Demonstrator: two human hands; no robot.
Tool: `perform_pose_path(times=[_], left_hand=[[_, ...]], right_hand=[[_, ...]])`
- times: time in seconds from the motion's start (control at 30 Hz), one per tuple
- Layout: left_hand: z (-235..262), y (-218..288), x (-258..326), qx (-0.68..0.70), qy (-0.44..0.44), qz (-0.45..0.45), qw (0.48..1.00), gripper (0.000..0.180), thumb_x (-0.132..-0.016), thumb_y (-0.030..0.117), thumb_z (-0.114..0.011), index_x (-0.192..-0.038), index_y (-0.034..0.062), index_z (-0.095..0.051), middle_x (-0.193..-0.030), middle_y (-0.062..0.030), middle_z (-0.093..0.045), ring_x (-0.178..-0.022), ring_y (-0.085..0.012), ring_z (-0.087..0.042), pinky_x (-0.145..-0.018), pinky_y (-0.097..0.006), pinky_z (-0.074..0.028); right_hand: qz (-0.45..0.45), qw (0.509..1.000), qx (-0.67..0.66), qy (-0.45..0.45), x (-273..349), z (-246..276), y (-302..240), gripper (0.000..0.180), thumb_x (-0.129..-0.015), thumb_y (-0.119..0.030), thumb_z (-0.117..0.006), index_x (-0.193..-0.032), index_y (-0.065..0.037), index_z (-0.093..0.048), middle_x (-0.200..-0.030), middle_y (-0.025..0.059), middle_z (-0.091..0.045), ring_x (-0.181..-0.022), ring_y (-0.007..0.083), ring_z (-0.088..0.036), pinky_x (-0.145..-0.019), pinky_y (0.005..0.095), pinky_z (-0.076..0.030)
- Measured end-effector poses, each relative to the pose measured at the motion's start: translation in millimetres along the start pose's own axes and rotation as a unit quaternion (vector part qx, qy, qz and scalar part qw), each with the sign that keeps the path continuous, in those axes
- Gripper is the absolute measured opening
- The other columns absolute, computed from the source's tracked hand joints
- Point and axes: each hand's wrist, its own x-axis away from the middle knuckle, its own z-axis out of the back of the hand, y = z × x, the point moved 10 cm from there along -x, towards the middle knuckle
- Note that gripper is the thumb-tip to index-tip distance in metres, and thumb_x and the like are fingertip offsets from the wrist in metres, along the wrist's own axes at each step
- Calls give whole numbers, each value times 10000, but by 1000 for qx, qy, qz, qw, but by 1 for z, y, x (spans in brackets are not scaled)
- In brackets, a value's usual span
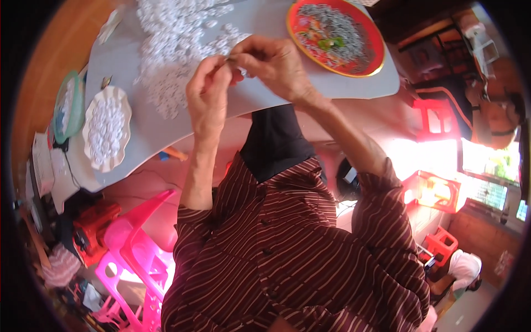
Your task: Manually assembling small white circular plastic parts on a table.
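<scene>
My left hand (pixel 208 88) and my right hand (pixel 275 63) meet over the near part of the grey table (pixel 152 133). Both have their fingertips pinched together around something small, with a dark bit showing between them; the fingers hide most of it, and its kind cannot be made out. Just beyond the hands, a broad heap of small white pieces (pixel 177 33) spreads across the tabletop. To the right of my right hand, a round red tray (pixel 377 41) with a yellow edge holds many small grey metal-looking pieces (pixel 337 27).
At the table's left stands a white scalloped dish (pixel 128 119) of white pieces, beside a green basket (pixel 78 108). Pink plastic chairs (pixel 135 238) are at lower left. Red stools (pixel 440 243) stand on the right, where another person (pixel 492 119) sits.
</scene>
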Motion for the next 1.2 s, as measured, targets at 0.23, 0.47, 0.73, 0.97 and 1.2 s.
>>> perform_pose_path(times=[0.23,0.47,0.73,0.97,1.2], left_hand=[[-6,-27,5,114,3,58,992,151,-889,130,-553,-936,-9,-587,-740,-26,-589,-706,-85,-523,-670,-229,-412],[-8,-32,5,53,-27,34,998,127,-897,107,-532,-943,-5,-570,-729,-38,-533,-755,-125,-518,-752,-261,-414],[-11,-25,7,-34,-36,20,999,134,-894,125,-533,-924,2,-578,-691,-27,-568,-676,-93,-518,-674,-237,-420],[-5,-19,10,-124,-35,-32,991,133,-897,139,-530,-915,15,-575,-686,-32,-571,-651,-85,-503,-635,-232,-411],[-11,-19,6,-76,-46,0,996,153,-882,151,-534,-876,3,-571,-703,-31,-581,-662,-88,-515,-632,-236,-413]], right_hand=[[42,983,167,66,5,31,-18,114,-777,-121,-656,-809,-12,-666,-646,97,-629,-589,106,-599,-557,270,-480],[159,910,380,57,-56,141,-15,114,-760,-130,-621,-752,-18,-641,-642,117,-621,-534,209,-596,-519,325,-471],[200,833,505,-104,-61,106,6,96,-737,-83,-608,-791,-30,-668,-701,144,-641,-585,235,-622,-582,351,-506],[125,778,590,-174,-66,77,27,110,-755,-72,-596,-811,-34,-682,-761,155,-661,-660,248,-651,-631,350,-527],[45,899,432,-46,-41,81,-32,88,-737,-71,-606,-784,-9,-650,-669,101,-627,-620,194,-608,-603,320,-491]])
